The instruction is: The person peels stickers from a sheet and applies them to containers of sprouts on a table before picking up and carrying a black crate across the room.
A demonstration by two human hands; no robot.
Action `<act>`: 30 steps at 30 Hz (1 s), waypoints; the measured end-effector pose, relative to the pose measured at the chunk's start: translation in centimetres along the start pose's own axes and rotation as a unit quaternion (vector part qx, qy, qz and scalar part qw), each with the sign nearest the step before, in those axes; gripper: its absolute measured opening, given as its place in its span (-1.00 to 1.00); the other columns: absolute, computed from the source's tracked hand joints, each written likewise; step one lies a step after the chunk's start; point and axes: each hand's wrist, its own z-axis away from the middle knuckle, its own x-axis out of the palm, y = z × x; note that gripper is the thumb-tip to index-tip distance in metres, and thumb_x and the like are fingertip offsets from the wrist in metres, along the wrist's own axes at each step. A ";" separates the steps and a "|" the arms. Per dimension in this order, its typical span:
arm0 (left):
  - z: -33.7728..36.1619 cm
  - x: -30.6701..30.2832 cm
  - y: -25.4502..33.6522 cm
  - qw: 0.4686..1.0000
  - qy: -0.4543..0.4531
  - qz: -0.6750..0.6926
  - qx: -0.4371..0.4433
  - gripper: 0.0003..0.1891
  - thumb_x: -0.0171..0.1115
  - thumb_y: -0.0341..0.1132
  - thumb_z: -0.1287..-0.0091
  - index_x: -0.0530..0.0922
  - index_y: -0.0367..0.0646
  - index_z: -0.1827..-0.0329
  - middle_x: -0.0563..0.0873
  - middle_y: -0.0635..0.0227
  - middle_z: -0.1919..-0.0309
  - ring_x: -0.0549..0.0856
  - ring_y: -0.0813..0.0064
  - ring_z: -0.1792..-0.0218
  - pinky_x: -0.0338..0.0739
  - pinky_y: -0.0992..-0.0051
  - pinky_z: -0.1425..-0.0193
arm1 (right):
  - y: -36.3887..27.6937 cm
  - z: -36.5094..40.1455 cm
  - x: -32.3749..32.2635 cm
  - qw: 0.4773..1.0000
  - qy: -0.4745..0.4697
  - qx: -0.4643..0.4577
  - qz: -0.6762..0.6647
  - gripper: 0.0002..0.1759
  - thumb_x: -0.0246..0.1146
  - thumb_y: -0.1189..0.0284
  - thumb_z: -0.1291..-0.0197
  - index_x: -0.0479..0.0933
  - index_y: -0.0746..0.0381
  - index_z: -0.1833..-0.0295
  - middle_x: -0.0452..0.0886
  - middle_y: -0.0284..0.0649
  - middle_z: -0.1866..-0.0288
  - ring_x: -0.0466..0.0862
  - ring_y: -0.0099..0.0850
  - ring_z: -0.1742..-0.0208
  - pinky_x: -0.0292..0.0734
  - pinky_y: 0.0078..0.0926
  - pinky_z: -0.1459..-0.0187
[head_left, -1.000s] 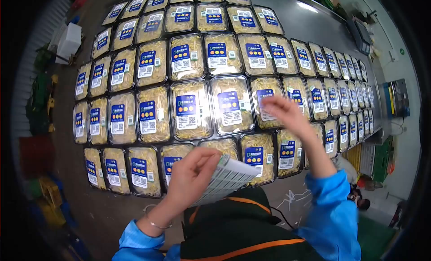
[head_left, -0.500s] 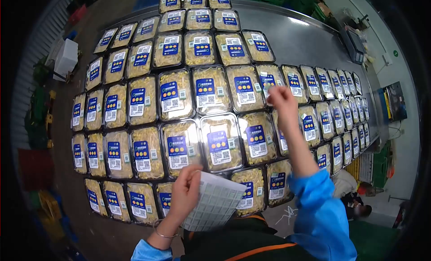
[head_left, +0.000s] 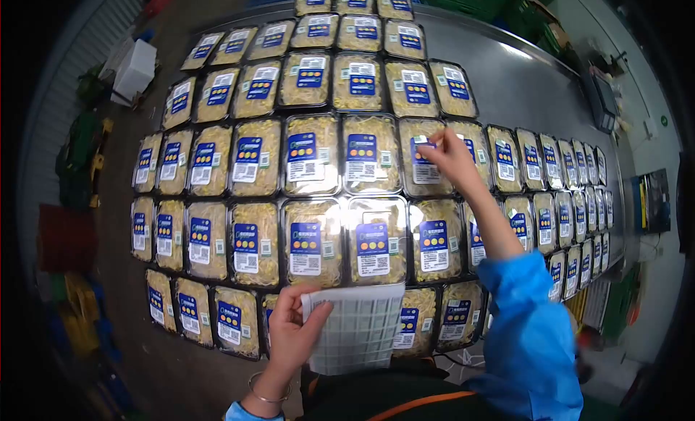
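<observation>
My left hand [head_left: 295, 327] grips a sheet of small pale green labels [head_left: 356, 330] by its left edge, thumb on top, above the nearest row of packs. My right hand [head_left: 455, 159] reaches over a black tray of bean sprouts [head_left: 426, 176] with a clear cover and a blue-and-white label. Its thumb and forefinger are pinched together near the top of that label. Whatever lies between those fingertips is too small to make out. Several neighbouring packs, such as this bean sprout pack [head_left: 370, 153], carry a small greenish square sticker [head_left: 386, 158] beside the large label.
Rows of bean sprout packs cover much of a metal table [head_left: 507, 81]. A dark screen-like device [head_left: 599, 99] stands at its right edge. Green crates [head_left: 463, 1] are behind the table, and a white box [head_left: 135, 72] is at the left.
The view has shifted, so the packs appear farther right. My right hand has moved leftward across the packs to a neighbouring tray. The label sheet in my left hand is turned more squarely.
</observation>
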 end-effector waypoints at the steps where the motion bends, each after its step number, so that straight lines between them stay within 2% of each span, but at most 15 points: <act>1: 0.1 0.1 0.1 1.000 0.023 0.020 0.008 -0.70 0.19 -0.59 -0.17 0.37 -0.27 0.05 0.60 0.31 0.26 0.56 0.68 0.24 0.44 0.69 0.19 | -2.3 3.8 -0.6 0.980 -0.124 0.015 -0.152 -0.61 0.31 0.32 -0.01 0.43 0.24 0.05 0.56 -0.32 0.38 0.57 -0.48 0.35 0.45 -0.48 0.32; 3: -0.4 0.6 0.1 0.997 0.042 0.027 0.059 -0.76 0.16 -0.54 -0.22 0.36 -0.27 0.08 0.60 0.33 0.30 0.57 0.69 0.28 0.44 0.72 0.25 | -4.8 11.9 0.5 0.905 -0.264 -0.062 -0.328 -0.54 0.34 0.35 -0.01 0.43 0.24 -0.03 0.54 -0.36 0.30 0.52 -0.57 0.33 0.42 -0.58 0.33; 5: -0.4 0.5 0.4 0.995 0.027 0.085 0.049 -0.79 0.15 -0.50 -0.24 0.37 -0.28 0.09 0.60 0.33 0.32 0.56 0.69 0.28 0.44 0.71 0.24 | -8.1 17.5 1.5 0.910 -0.220 -0.208 -0.282 -0.54 0.35 0.44 0.01 0.45 0.24 -0.05 0.51 -0.39 0.23 0.44 -0.71 0.33 0.36 -0.74 0.35; 7: 0.2 -0.6 0.1 0.993 -0.005 0.087 0.083 -0.77 0.15 -0.49 -0.25 0.37 -0.30 0.07 0.60 0.35 0.34 0.57 0.67 0.27 0.45 0.69 0.23 | -8.9 20.3 2.2 0.942 -0.153 -0.070 -0.291 -0.59 0.35 0.49 0.02 0.48 0.25 -0.01 0.51 -0.43 0.32 0.40 -0.74 0.40 0.30 -0.77 0.40; 9: 0.5 -1.7 0.6 0.993 -0.036 -0.081 0.081 -0.79 0.14 -0.51 -0.25 0.41 -0.32 0.07 0.61 0.36 0.30 0.58 0.66 0.26 0.47 0.66 0.18 | -9.8 22.0 1.4 0.968 -0.110 -0.021 -0.225 -0.61 0.34 0.52 0.00 0.49 0.24 0.00 0.47 -0.49 0.44 0.33 -0.78 0.48 0.23 -0.79 0.47; 11: 1.1 -1.7 1.8 0.993 -0.046 0.003 0.113 -0.79 0.15 -0.51 -0.24 0.44 -0.32 0.08 0.61 0.35 0.29 0.58 0.66 0.25 0.48 0.66 0.17 | -11.4 22.7 1.2 0.965 -0.068 -0.057 -0.247 -0.63 0.32 0.55 -0.01 0.48 0.25 0.00 0.40 -0.54 0.54 0.30 -0.80 0.53 0.16 -0.80 0.51; 12: 1.2 -1.7 2.5 0.990 -0.055 0.081 0.104 -0.80 0.16 -0.52 -0.24 0.46 -0.32 0.08 0.61 0.35 0.27 0.58 0.66 0.25 0.48 0.66 0.16 | -10.4 24.0 2.2 0.929 -0.079 -0.042 -0.359 -0.62 0.31 0.58 -0.01 0.45 0.28 0.00 0.38 -0.54 0.54 0.30 -0.80 0.52 0.16 -0.80 0.51; 15: 3.0 -2.7 4.9 0.988 -0.098 0.053 0.105 -0.86 0.16 -0.51 -0.23 0.50 -0.33 0.16 0.62 0.32 0.30 0.61 0.67 0.31 0.50 0.68 0.26 | -11.9 25.9 2.0 0.927 -0.066 -0.051 -0.366 -0.72 0.30 0.60 -0.03 0.45 0.34 0.10 0.47 -0.48 0.50 0.37 -0.78 0.48 0.23 -0.80 0.48; 16: 3.2 -3.1 4.5 0.986 -0.083 0.029 0.142 -0.86 0.17 -0.50 -0.23 0.49 -0.33 0.17 0.62 0.35 0.35 0.58 0.71 0.39 0.47 0.72 0.35 | -12.3 26.4 2.2 0.926 -0.065 -0.051 -0.369 -0.72 0.30 0.60 -0.03 0.45 0.34 0.10 0.47 -0.48 0.50 0.37 -0.78 0.48 0.23 -0.80 0.48; 22: 3.9 -4.6 4.3 0.973 -0.018 -0.055 0.224 -0.92 0.16 -0.48 -0.25 0.49 -0.33 0.30 0.60 0.44 0.49 0.46 0.80 0.47 0.36 0.74 0.45 | -14.6 29.4 4.0 0.935 0.044 -0.076 -0.344 -0.92 0.25 0.59 -0.08 0.48 0.34 0.32 0.55 -0.40 0.51 0.45 -0.75 0.48 0.31 -0.76 0.50; 24: 4.2 -5.2 3.6 0.975 -0.023 -0.049 0.217 -0.89 0.20 -0.44 -0.23 0.51 -0.33 0.30 0.64 0.40 0.50 0.49 0.79 0.48 0.39 0.71 0.46 | -14.3 30.2 4.0 0.970 0.058 -0.137 -0.190 -0.91 0.20 0.55 -0.13 0.48 0.37 0.34 0.54 -0.34 0.55 0.48 -0.64 0.53 0.32 -0.67 0.51; 25: 4.1 -5.4 3.4 0.965 -0.015 -0.060 0.253 -0.88 0.21 -0.43 -0.23 0.51 -0.33 0.32 0.63 0.39 0.53 0.49 0.78 0.50 0.38 0.70 0.48 | -14.5 30.1 3.5 0.976 0.059 -0.189 -0.091 -0.88 0.16 0.52 -0.16 0.48 0.39 0.34 0.53 -0.29 0.54 0.51 -0.57 0.52 0.34 -0.62 0.49; 26: 4.0 -5.7 3.3 0.954 -0.006 -0.070 0.292 -0.87 0.22 -0.41 -0.23 0.51 -0.32 0.34 0.62 0.38 0.56 0.48 0.77 0.53 0.37 0.70 0.50 | -14.6 29.6 3.0 0.977 0.056 -0.184 -0.088 -0.88 0.16 0.52 -0.16 0.48 0.39 0.34 0.53 -0.29 0.54 0.51 -0.57 0.52 0.34 -0.62 0.49; 28: 4.3 -6.1 3.3 0.947 -0.010 -0.094 0.307 -0.87 0.23 -0.41 -0.22 0.51 -0.32 0.35 0.61 0.36 0.58 0.49 0.75 0.55 0.37 0.69 0.51 | -15.1 28.2 2.2 0.967 0.045 -0.252 -0.020 -0.75 0.12 0.37 -0.20 0.45 0.39 0.24 0.53 -0.13 0.43 0.56 -0.35 0.41 0.41 -0.47 0.39; 30: 4.4 -6.5 3.5 0.931 -0.010 -0.165 0.325 -0.87 0.26 -0.40 -0.19 0.53 -0.30 0.36 0.61 0.28 0.59 0.53 0.66 0.58 0.40 0.65 0.52 | -17.3 26.8 1.8 0.964 0.004 -0.259 -0.056 -0.67 0.12 0.28 -0.20 0.42 0.38 0.17 0.52 -0.09 0.37 0.56 -0.27 0.35 0.42 -0.40 0.33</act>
